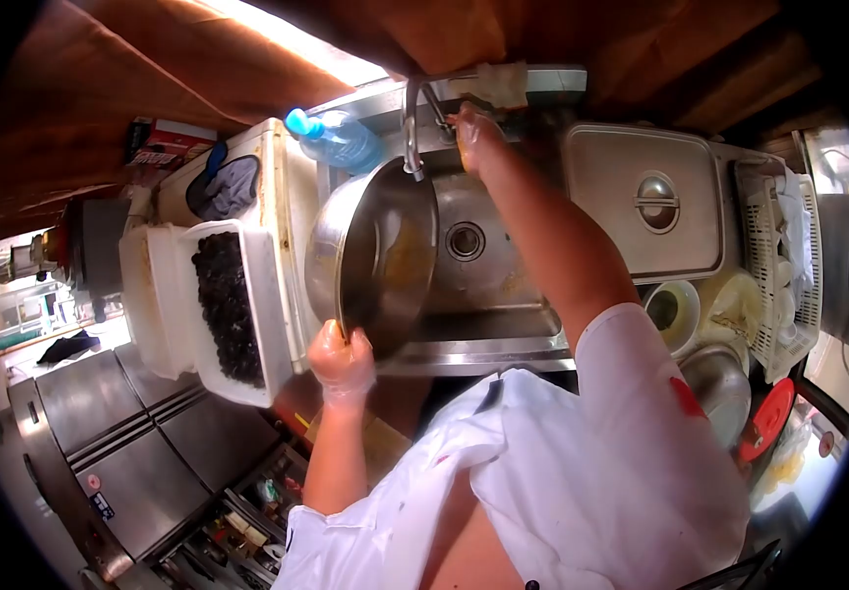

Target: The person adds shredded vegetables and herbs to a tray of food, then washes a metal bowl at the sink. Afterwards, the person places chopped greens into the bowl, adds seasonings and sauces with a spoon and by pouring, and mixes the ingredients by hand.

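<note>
My left hand (342, 362), in a clear thin glove, is closed on the near rim of a large metal bowl (355, 261). The bowl stands tilted on its side in the left part of the steel sink (503, 251), its inside wet and facing right. My right hand (476, 138), also gloved, reaches to the back of the sink. Its fingers are at the tap lever (436, 106), closed on it as far as I can see. Over the bowl's upper edge hangs the tap spout (411, 128). No running water can be made out.
Left of the sink stands a white tub (267, 285) of dark pieces. A blue-capped bottle (346, 141) is behind the bowl. To the right are a lidded steel pan (601, 197), a white pot (685, 295), a plastic basket (810, 265) and a red lid (768, 418).
</note>
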Action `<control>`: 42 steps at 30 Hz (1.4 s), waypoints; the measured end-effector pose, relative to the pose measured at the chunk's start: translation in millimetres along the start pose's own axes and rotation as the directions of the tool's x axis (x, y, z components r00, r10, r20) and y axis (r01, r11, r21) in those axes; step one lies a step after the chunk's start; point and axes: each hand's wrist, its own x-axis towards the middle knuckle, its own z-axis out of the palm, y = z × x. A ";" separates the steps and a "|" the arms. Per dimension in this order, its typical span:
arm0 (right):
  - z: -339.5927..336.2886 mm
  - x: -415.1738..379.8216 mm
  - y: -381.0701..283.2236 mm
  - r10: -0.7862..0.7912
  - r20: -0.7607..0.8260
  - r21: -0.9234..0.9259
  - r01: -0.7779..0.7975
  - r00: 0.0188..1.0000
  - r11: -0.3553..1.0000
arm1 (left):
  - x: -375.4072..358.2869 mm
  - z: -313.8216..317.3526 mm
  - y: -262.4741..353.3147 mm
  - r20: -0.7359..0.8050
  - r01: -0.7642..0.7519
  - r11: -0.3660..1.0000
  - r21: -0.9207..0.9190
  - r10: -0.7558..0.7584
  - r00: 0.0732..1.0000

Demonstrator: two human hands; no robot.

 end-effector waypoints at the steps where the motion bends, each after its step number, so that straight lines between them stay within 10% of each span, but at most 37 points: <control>1: 0.0 5.3 6.3 0.044 -0.028 0.208 -0.037 0.999 0.977 | -3.8 -5.9 -0.9 -0.032 -0.031 1.000 0.000 0.031 0.999; 3: 0.4 -26.2 -2.2 0.183 -0.029 0.369 -0.160 0.983 0.916 | -13.9 -19.9 -4.0 -0.091 -0.092 0.996 0.000 0.092 0.992; 9: -18.1 -126.8 52.0 0.241 -0.285 -0.293 -0.324 0.928 0.899 | -31.5 -59.3 -29.3 -0.084 -0.304 0.949 0.080 0.311 0.947; 13: -42.4 -138.8 208.9 0.564 -0.088 0.093 -0.557 0.821 0.825 | -34.7 -84.6 -41.1 -0.025 -0.500 0.859 0.112 0.506 0.862; 18: -42.1 -258.7 215.2 0.242 -0.020 0.095 -0.239 0.970 0.966 | -38.0 -112.9 -37.8 0.004 -0.652 0.737 0.180 0.662 0.749; 20: -36.3 -250.8 248.8 0.200 -0.179 -0.269 -0.243 0.963 0.932 | -40.6 -113.6 -39.0 -0.070 -0.716 0.688 0.117 0.725 0.685; 22: -27.3 -276.8 236.8 0.079 -0.193 -0.704 -0.194 0.978 0.683 | -47.0 -113.2 -35.9 -0.122 -0.766 0.635 0.099 0.772 0.624; 25: -19.7 -320.0 208.1 -0.066 0.199 -0.963 0.183 0.978 -0.198 | -60.5 -98.5 -37.7 -0.150 -0.786 0.613 0.080 0.787 0.599; 29: -15.3 -377.6 174.0 -0.143 0.068 -0.988 0.087 0.987 0.131 | -81.0 -94.6 -26.1 -0.163 -0.768 0.637 0.061 0.765 0.622; 42: -33.4 -362.7 144.9 0.007 0.328 -0.945 0.328 0.945 0.012 | -103.7 -85.9 21.9 -0.136 -0.588 0.798 0.128 0.602 0.787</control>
